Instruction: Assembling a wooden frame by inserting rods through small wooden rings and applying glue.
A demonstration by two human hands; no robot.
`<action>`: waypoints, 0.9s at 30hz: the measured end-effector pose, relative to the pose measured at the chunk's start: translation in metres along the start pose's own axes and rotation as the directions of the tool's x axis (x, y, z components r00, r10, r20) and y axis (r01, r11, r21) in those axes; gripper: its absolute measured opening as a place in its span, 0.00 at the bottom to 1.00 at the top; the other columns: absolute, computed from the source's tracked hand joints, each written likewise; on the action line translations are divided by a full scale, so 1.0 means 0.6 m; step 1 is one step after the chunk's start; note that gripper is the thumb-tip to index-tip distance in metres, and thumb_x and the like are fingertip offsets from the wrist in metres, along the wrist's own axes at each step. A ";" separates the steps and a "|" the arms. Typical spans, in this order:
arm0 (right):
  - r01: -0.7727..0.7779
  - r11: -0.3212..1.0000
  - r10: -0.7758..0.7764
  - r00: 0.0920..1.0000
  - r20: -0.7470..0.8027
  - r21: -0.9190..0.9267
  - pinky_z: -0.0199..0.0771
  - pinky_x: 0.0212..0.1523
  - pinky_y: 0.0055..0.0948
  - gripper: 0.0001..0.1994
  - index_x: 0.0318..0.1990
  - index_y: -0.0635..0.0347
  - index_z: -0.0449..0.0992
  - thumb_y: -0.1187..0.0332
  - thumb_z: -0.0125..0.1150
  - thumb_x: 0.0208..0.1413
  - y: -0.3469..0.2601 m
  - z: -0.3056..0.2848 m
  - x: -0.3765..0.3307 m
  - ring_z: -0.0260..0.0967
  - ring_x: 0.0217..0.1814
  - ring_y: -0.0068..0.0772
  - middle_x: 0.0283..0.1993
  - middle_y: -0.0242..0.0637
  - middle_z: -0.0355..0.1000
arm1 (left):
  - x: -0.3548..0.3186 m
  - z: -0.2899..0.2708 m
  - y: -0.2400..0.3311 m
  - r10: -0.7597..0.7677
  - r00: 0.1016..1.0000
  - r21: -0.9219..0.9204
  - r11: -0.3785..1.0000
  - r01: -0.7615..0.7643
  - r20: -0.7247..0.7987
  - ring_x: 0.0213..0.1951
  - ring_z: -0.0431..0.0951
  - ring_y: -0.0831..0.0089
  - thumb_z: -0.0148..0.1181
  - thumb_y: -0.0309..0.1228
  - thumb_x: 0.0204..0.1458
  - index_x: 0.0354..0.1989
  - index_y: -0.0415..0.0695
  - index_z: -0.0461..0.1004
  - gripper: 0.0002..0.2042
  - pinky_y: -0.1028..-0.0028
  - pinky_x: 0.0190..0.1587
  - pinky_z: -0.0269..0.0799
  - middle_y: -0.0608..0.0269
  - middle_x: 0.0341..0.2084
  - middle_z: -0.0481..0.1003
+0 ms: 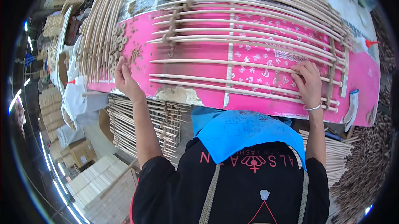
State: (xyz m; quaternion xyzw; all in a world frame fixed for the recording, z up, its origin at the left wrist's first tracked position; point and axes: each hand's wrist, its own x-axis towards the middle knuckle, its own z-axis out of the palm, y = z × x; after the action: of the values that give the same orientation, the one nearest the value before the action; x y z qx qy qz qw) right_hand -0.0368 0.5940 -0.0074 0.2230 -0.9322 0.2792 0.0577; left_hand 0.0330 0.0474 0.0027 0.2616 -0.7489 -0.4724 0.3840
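Observation:
My left hand (126, 81) is at the left of the pink table, its fingertips drawn together beside a pile of small wooden rings (118, 41); whatever they pinch is too small to make out. Toward the right, the fingers of my right hand (307, 80) curl over a long pale wooden rod (224, 62). Nearer to me, more loose rods (199, 77) lie crosswise, passing by that hand. Beyond them, several rods sit parallel in a rack-like row (257, 32), with wooden pieces (171, 32) across them near the left end and more near the right end.
Upright-lying rods (99, 28) crowd the table's far left. A white glove (352, 108) hangs over the right front edge, and a red-tipped bottle (365, 44) lies behind it. Slatted rod frames (141, 124) stand below the table. A cardboard box (82, 152) is on the floor at left.

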 end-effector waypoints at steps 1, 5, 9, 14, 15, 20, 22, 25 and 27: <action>0.001 1.000 -0.001 1.000 0.012 0.000 0.68 0.47 0.40 0.09 0.41 0.58 0.81 0.71 0.68 0.52 -0.005 -0.002 0.004 0.70 0.47 0.43 0.41 0.38 0.73 | 0.006 -0.022 -0.027 -0.020 1.000 -0.016 1.000 0.020 -0.013 0.40 0.76 0.81 0.53 0.25 0.68 0.57 0.39 0.77 0.13 0.78 0.46 0.73 0.66 0.42 0.79; -0.020 1.000 0.019 0.999 0.029 0.018 0.68 0.48 0.39 0.07 0.40 0.60 0.81 0.72 0.68 0.53 -0.008 -0.003 0.009 0.70 0.46 0.44 0.40 0.39 0.74 | 0.001 -0.023 -0.050 -0.052 0.998 0.032 0.998 0.052 0.025 0.42 0.75 0.80 0.54 0.24 0.67 0.58 0.38 0.77 0.13 0.77 0.47 0.73 0.66 0.42 0.79; -0.041 0.993 0.038 0.999 0.031 0.110 0.68 0.51 0.38 0.06 0.41 0.63 0.80 0.74 0.66 0.56 0.000 -0.007 0.008 0.72 0.47 0.45 0.40 0.40 0.75 | 0.026 -0.044 -0.049 0.048 0.995 0.179 0.982 -0.063 0.088 0.41 0.76 0.80 0.59 0.23 0.64 0.58 0.41 0.78 0.15 0.79 0.47 0.72 0.65 0.44 0.78; -0.066 0.988 0.059 0.997 0.054 0.137 0.70 0.49 0.32 0.06 0.43 0.65 0.79 0.77 0.63 0.59 -0.003 -0.015 0.003 0.72 0.46 0.37 0.40 0.39 0.73 | 0.108 -0.078 -0.074 0.244 0.935 0.621 0.700 -0.353 0.257 0.52 0.78 0.57 0.66 0.25 0.55 0.57 0.45 0.78 0.19 0.61 0.55 0.73 0.54 0.51 0.77; -0.087 0.981 0.078 0.995 0.061 0.171 0.70 0.48 0.31 0.06 0.43 0.66 0.79 0.77 0.63 0.59 -0.005 -0.015 0.007 0.71 0.45 0.35 0.39 0.39 0.73 | 0.118 -0.072 -0.069 0.254 0.923 0.664 0.641 -0.385 0.290 0.53 0.77 0.54 0.67 0.27 0.54 0.57 0.49 0.78 0.20 0.59 0.54 0.73 0.54 0.51 0.77; -0.074 0.976 0.058 0.995 0.082 0.207 0.67 0.43 0.30 0.05 0.43 0.67 0.79 0.75 0.61 0.62 -0.020 -0.012 0.022 0.68 0.39 0.33 0.35 0.37 0.72 | 0.166 -0.072 -0.094 0.179 0.894 0.792 0.416 -0.447 0.410 0.49 0.78 0.54 0.67 0.31 0.54 0.53 0.52 0.80 0.16 0.56 0.50 0.73 0.58 0.47 0.77; -0.090 0.974 0.073 0.993 0.087 0.209 0.68 0.43 0.32 0.05 0.42 0.67 0.79 0.75 0.62 0.62 -0.022 -0.013 0.023 0.69 0.40 0.35 0.35 0.38 0.72 | 0.176 -0.066 -0.102 0.145 0.892 0.835 0.313 -0.453 0.429 0.47 0.79 0.56 0.68 0.35 0.54 0.50 0.53 0.82 0.14 0.55 0.47 0.74 0.58 0.44 0.76; -0.110 0.969 0.089 0.991 0.105 0.223 0.68 0.43 0.33 0.05 0.42 0.67 0.79 0.74 0.62 0.62 -0.020 -0.016 0.025 0.70 0.40 0.37 0.35 0.39 0.73 | 0.183 -0.060 -0.109 0.121 0.892 0.844 0.288 -0.452 0.436 0.47 0.79 0.55 0.67 0.37 0.54 0.49 0.53 0.82 0.14 0.55 0.46 0.74 0.59 0.45 0.76; -0.113 0.966 0.088 0.989 0.116 0.231 0.68 0.43 0.33 0.06 0.43 0.67 0.79 0.74 0.62 0.62 -0.016 -0.015 0.025 0.70 0.39 0.37 0.35 0.39 0.72 | 0.185 -0.062 -0.115 0.136 0.891 0.835 0.310 -0.454 0.433 0.46 0.79 0.55 0.67 0.38 0.55 0.48 0.53 0.82 0.13 0.56 0.46 0.74 0.59 0.45 0.76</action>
State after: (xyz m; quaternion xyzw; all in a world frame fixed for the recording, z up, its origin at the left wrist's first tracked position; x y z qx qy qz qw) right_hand -0.0461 0.5860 0.0086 0.1948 -0.9041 0.3788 -0.0324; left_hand 0.0025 -0.0840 -0.0138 0.2165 -0.9632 0.0747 0.1408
